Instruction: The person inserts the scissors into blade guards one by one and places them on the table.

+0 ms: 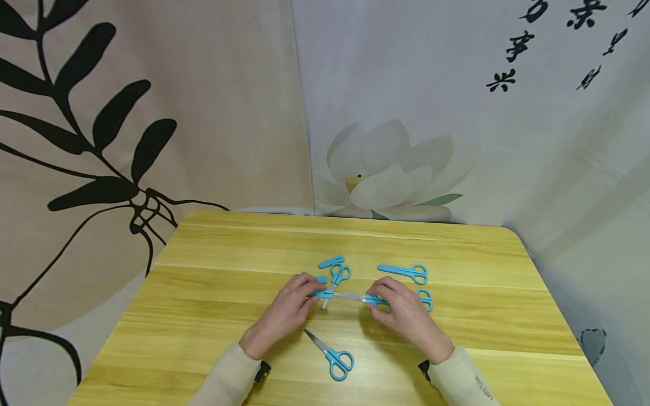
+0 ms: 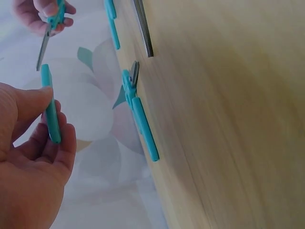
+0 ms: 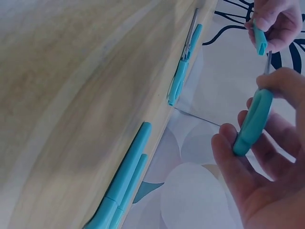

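Note:
My left hand pinches a blue blade cover between thumb and fingers, its mouth facing right. In my right hand are blue-handled scissors, gripped by the handle. Their bare blades are closed and point left, the tip right at the cover's mouth in the head view. In the left wrist view a small gap shows between tip and cover. Just behind the left hand lie unsheathed scissors and a loose blade cover; a second cover is partly hidden by the fingers.
Sheathed scissors lie at the back right of the wooden table. Another pair lies behind the right hand, mostly hidden by it. Nearer the front, unsheathed scissors rest between the forearms. A printed curtain hangs behind.

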The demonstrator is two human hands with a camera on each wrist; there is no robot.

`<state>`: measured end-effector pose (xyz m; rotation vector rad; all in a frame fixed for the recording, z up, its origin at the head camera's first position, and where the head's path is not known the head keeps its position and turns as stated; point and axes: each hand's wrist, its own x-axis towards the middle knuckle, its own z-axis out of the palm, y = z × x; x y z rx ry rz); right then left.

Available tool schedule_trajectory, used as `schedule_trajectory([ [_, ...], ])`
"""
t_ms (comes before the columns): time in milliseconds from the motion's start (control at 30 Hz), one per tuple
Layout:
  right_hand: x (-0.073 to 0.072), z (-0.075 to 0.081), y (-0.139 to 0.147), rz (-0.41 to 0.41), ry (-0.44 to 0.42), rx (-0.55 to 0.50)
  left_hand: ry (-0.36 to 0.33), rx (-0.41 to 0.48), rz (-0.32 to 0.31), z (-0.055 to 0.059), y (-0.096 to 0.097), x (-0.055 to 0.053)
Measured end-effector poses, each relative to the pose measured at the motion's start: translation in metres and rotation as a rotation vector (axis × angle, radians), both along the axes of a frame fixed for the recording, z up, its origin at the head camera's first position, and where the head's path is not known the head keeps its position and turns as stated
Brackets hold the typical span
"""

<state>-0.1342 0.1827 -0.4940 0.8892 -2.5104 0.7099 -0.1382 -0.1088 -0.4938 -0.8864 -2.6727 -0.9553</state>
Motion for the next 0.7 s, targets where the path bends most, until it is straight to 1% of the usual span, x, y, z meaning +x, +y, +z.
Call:
schedule_trajectory([
  [267, -0.0001, -0.0009, -0.001, -0.002, 0.002, 0.013, 0.008, 0.009, -0.013, 0.0016, 0.0011, 0.0017],
  [533, -0.0005, 0.0007, -0.0025, -0.013, 0.008, 0.044, 0.014, 0.012, -0.017, 0.0026, 0.0032, 0.0016],
  [700, -0.0013, 0.0017, -0.0049, -0.007, 0.016, 0.042, 0.021, 0.023, -0.021, 0.0023, 0.0051, 0.0011],
])
